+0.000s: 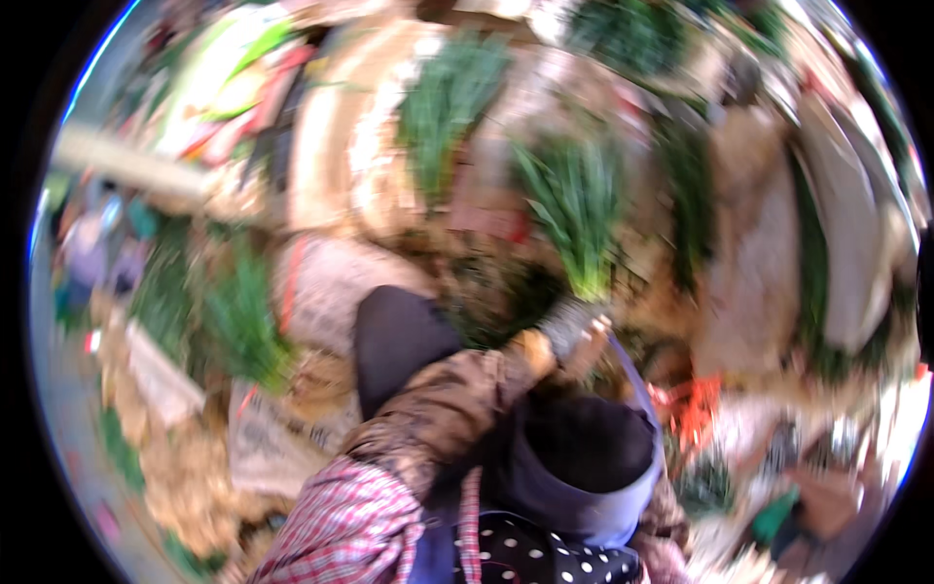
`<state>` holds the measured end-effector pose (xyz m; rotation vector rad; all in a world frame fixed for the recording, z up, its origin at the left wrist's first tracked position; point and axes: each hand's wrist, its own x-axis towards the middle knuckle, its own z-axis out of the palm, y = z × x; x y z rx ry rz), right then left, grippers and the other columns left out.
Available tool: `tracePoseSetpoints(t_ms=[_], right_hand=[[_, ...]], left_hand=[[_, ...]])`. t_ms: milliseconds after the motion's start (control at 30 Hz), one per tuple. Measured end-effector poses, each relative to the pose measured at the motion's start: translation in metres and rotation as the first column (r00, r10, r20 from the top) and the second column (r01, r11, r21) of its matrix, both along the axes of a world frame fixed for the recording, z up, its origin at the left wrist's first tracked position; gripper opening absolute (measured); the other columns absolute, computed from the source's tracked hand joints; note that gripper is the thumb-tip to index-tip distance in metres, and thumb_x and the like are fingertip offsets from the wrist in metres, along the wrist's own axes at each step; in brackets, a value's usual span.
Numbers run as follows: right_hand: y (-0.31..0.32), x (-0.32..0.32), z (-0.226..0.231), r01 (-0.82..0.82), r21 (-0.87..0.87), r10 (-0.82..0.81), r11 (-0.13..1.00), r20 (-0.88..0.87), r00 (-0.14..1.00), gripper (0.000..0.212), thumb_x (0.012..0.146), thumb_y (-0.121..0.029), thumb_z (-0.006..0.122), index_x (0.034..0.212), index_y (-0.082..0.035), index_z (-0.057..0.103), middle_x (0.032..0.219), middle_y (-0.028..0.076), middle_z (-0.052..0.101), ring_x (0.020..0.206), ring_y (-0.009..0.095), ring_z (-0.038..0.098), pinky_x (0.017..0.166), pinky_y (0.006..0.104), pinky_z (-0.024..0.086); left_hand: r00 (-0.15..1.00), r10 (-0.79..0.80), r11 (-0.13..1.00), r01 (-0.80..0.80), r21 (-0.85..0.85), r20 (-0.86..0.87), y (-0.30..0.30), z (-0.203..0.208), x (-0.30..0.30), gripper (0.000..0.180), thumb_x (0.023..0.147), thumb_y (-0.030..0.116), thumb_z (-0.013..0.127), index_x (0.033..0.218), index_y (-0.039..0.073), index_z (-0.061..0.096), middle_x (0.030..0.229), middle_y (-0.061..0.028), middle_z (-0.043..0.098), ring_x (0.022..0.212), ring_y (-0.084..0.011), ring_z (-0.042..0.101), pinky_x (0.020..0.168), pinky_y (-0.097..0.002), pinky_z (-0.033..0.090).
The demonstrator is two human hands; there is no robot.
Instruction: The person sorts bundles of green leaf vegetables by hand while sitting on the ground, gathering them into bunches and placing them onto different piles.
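Note:
A bunch of green onions (pixel 574 214) points away from me, its leaves fanned out and its pale stem end toward me. My left hand (pixel 564 331), in a grey glove, is closed around the stem end. Tucked close beside it is my right hand (pixel 590 352), mostly hidden behind the left; its visible fingers look bent inward, and what they hold cannot be made out. A narrow purple strip (pixel 634 378) runs down from beside the right hand. Motion blur smears the finger detail.
More green bunches lie ahead (pixel 449 107) and to the left (pixel 243 316). Printed sacks (pixel 341 282) lie beside my dark-covered left knee (pixel 397 341). Orange-red strips (pixel 689 409) are at the right, below a long pale sack (pixel 754 243). Loose plant scraps (pixel 486 287) cover the ground ahead.

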<state>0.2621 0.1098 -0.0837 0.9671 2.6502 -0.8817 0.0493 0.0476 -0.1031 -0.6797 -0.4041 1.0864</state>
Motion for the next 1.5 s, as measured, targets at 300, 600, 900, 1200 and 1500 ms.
tracePoseSetpoints(t_ms=[300, 600, 900, 1200, 1500], right_hand=[[0.071, -0.011, 0.039, 0.565, 0.222, -0.486, 0.794, -0.326, 0.811, 0.038, 0.079, -0.011, 0.055, 0.116, -0.013, 0.048, 0.076, 0.014, 0.061, 0.065, 0.022, 0.061, 0.053, 0.0334, 0.047], [0.16, -0.062, 0.066, 0.352, 0.352, -0.398, 0.867, 0.065, 0.915, 0.027, 0.077, -0.027, 0.056, 0.098, -0.011, 0.059, 0.084, 0.018, 0.059, 0.083, 0.035, 0.056, 0.068, 0.0404, 0.045], [0.05, -0.069, 0.095, 0.368, 0.403, -0.129, 0.838, -0.509, 0.851, 0.015, 0.08, -0.025, 0.058, 0.076, -0.01, 0.06, 0.054, 0.005, 0.055, 0.043, 0.013, 0.051, 0.039, 0.0277, 0.041], [0.025, -0.086, 0.093, 0.236, -0.541, -0.489, 0.807, -0.391, 0.78, 0.057, 0.084, -0.045, 0.048, 0.114, 0.003, 0.045, 0.1, 0.02, 0.056, 0.093, 0.027, 0.054, 0.079, 0.0317, 0.043], [0.025, -0.113, 0.061, 0.338, -0.888, -0.88, 0.311, -0.135, 0.456, 0.023, 0.08, -0.018, 0.061, 0.086, 0.004, 0.059, 0.071, 0.007, 0.062, 0.06, 0.012, 0.056, 0.053, 0.0237, 0.046]], left_hand=[[-0.095, -0.407, 0.901, -0.201, -0.383, -0.908, 0.012, 0.098, 0.003, 0.023, 0.069, 0.011, 0.07, 0.085, -0.001, 0.061, 0.064, -0.0033, 0.058, 0.047, -0.0109, 0.048, 0.048, -0.0224, 0.04], [0.01, -0.379, 0.903, -0.214, -0.373, -0.925, 0.013, 0.082, 0.011, 0.024, 0.073, 0.004, 0.064, 0.095, -0.003, 0.057, 0.076, -0.0102, 0.061, 0.062, -0.0192, 0.06, 0.056, -0.0306, 0.053], [-0.077, -0.194, 0.954, -0.249, -0.169, -0.978, 0.014, 0.064, 0.004, 0.026, 0.074, 0.008, 0.064, 0.098, -0.002, 0.056, 0.085, -0.0095, 0.062, 0.077, -0.0189, 0.06, 0.071, -0.0299, 0.05], [-0.302, -0.623, 0.782, -0.222, -0.582, -0.722, 0.02, 0.103, 0.002, 0.022, 0.066, 0.009, 0.07, 0.084, 0.002, 0.06, 0.064, -0.0024, 0.058, 0.044, -0.0111, 0.048, 0.04, -0.0268, 0.041], [-0.251, -0.472, 0.866, -0.314, -0.39, -0.846, 0.012, 0.088, 0.004, 0.019, 0.066, 0.004, 0.068, 0.082, -0.001, 0.059, 0.071, -0.0078, 0.062, 0.053, -0.0113, 0.053, 0.046, -0.0236, 0.043]])
